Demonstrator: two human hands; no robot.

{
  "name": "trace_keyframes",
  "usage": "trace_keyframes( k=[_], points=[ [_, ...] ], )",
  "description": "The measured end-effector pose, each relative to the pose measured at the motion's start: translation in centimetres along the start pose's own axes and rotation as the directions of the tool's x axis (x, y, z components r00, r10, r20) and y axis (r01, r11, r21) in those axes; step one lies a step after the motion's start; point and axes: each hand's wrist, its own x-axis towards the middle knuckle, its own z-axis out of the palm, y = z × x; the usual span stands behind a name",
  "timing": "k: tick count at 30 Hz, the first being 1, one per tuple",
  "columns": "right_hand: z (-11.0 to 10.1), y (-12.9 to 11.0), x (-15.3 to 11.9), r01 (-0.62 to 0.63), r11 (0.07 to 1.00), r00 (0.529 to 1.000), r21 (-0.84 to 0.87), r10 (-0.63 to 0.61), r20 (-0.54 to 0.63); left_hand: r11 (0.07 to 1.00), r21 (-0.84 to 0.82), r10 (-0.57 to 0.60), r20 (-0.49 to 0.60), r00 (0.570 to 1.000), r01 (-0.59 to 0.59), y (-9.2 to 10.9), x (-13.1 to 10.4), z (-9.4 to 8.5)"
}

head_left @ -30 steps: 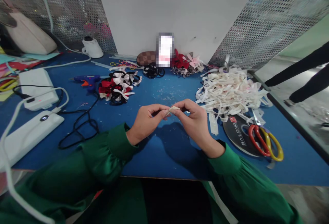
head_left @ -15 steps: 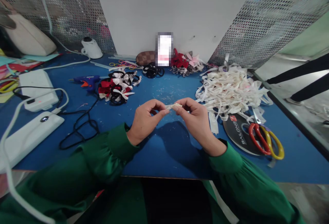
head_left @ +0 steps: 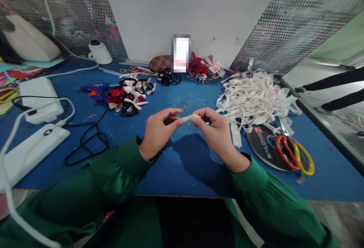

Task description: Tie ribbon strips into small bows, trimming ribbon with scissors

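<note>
While both hands hovered just above the blue counter (head_left: 187, 164), the left hand (head_left: 157, 130) and right hand (head_left: 217, 132) each pinched one end of a small cream ribbon piece (head_left: 190, 118) between thumb and fingers, so it sat stretched between them. Looked folded, I think, but it was too tiny to be sure. A heap of cream ribbon strips (head_left: 254, 98) lay to the right, with scissors (head_left: 294, 159) nearer the edge. Finished bows (head_left: 129, 96) and a glue gun (head_left: 95, 88) were off to the left.

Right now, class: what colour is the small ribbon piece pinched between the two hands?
Cream-white, seen in the head view: the ribbon piece sits between the left hand and right hand.
</note>
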Motion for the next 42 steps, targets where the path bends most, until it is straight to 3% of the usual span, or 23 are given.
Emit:
trace_keyframes(
  k=[4,7,12,18,23,26,29,32,35,38,42],
  points=[
    [0.0,0.0,0.0,0.012,1.0,1.0,0.001,-0.012,0.003,0.995,0.104,-0.007,0.019,1.0,0.005,0.1,-0.1,0.0],
    [0.2,-0.1,-0.1,0.059,0.998,0.996,0.001,-0.058,0.07,0.992,0.123,-0.023,0.008,1.0,0.022,0.1,-0.1,-0.1],
    [0.5,-0.2,-0.3,0.16,0.987,0.977,-0.023,-0.155,0.148,0.994,-0.003,-0.111,0.027,0.994,0.111,0.3,-0.2,0.0],
    [0.6,0.0,-0.3,0.225,0.972,0.973,-0.071,-0.219,0.078,0.97,-0.169,-0.15,0.138,0.979,0.173,0.8,-0.6,0.2],
    [0.6,0.4,-0.6,0.274,0.952,0.962,-0.134,-0.27,0.048,0.962,-0.199,-0.155,0.175,0.972,0.189,0.7,-0.6,0.1],
    [0.7,0.8,-0.7,0.291,0.942,0.956,-0.168,-0.293,0.013,0.987,-0.128,-0.077,0.163,0.984,0.099,0.4,-0.7,0.1],
    [0.7,1.1,-0.6,0.248,0.957,0.969,-0.151,-0.247,0.025,0.993,0.068,0.091,0.139,0.986,-0.101,0.1,-0.8,-0.1],
    [0.6,1.1,-0.2,0.195,0.976,0.98,-0.102,-0.188,0.071,0.925,0.248,0.252,0.166,0.953,-0.288,-0.1,-0.8,-0.3],
    [0.5,1.0,0.0,0.16,0.985,0.982,-0.066,-0.152,0.115,0.886,0.296,0.308,0.202,0.93,-0.358,-0.2,-0.7,-0.5],
    [0.5,0.7,0.0,0.16,0.982,0.983,-0.098,-0.15,0.104,0.914,0.268,0.253,0.206,0.945,-0.303,-0.3,-0.7,-0.5],
    [0.6,0.5,-0.2,0.177,0.973,0.983,-0.151,-0.168,0.067,0.982,0.155,0.071,0.203,0.977,-0.104,-0.1,-0.5,-0.3]
  ],
)
